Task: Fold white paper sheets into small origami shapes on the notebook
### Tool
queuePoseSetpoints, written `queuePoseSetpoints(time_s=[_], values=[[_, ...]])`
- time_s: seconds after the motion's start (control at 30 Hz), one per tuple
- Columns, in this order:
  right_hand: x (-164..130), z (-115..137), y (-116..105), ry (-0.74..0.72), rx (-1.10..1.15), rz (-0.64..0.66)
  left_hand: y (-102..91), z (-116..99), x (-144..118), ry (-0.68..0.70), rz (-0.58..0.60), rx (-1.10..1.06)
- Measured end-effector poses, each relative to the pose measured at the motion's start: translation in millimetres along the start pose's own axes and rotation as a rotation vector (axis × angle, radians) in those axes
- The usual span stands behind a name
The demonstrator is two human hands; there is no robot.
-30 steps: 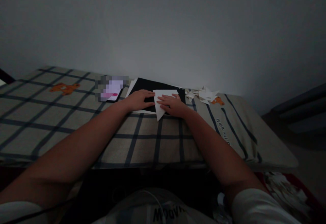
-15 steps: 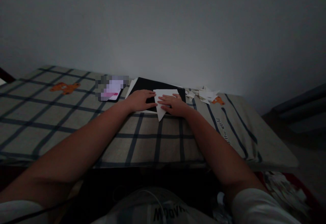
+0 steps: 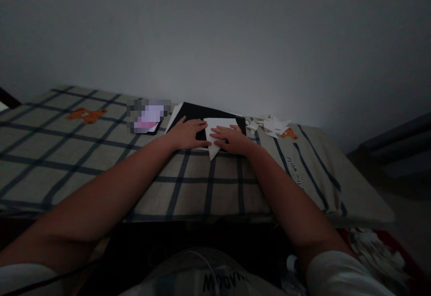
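White paper point(image 3: 220, 122) lies just right of the frame's centre, under the right hand point(image 3: 231, 139) and immediately to the right of the left hand point(image 3: 185, 133). Its broad edge faces the top of the frame and it narrows to a point towards the bottom, so its long axis seems to run up and down the picture, across the line between the hands. The right hand is the nearer, laid over the paper with its fingers slightly spread; the left, thumb and fingers apart, reaches its left edge with the tips. Neither grips anything.

Beneath is a flat black board point(image 3: 197, 111), with the paper's tip overhanging its lower edge onto a checked cloth point(image 3: 193, 197). Pale sheets point(image 3: 174, 115) show at the board's upper left. A phone point(image 3: 148, 119), partly blurred out, lies left of centre; a heap of white paper pieces point(image 3: 273, 125) sits right of the board. Behind, a bare grey wall point(image 3: 215, 40) fills the upper frame in dim light.
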State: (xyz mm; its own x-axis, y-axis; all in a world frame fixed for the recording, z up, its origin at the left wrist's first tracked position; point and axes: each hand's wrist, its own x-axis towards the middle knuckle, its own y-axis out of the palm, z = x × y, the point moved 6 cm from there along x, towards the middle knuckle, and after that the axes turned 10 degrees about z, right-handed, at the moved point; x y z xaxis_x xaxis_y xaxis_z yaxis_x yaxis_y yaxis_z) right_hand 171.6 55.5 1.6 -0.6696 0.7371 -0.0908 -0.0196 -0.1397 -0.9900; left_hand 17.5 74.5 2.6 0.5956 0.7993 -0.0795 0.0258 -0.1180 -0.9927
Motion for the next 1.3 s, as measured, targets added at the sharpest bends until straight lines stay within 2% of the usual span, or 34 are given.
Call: queuePoseSetpoints(time_s=[0.53, 1.3], values=[[1.4, 2.3, 0.1, 0.008, 0.009, 0.009, 0.9, 4.0, 1.5, -0.016, 0.027, -0.033], [2.2, 2.4, -1.0, 0.013, 0.022, 0.020, -4.8, -3.1, -2.8, 0.008, 0.038, -0.030]])
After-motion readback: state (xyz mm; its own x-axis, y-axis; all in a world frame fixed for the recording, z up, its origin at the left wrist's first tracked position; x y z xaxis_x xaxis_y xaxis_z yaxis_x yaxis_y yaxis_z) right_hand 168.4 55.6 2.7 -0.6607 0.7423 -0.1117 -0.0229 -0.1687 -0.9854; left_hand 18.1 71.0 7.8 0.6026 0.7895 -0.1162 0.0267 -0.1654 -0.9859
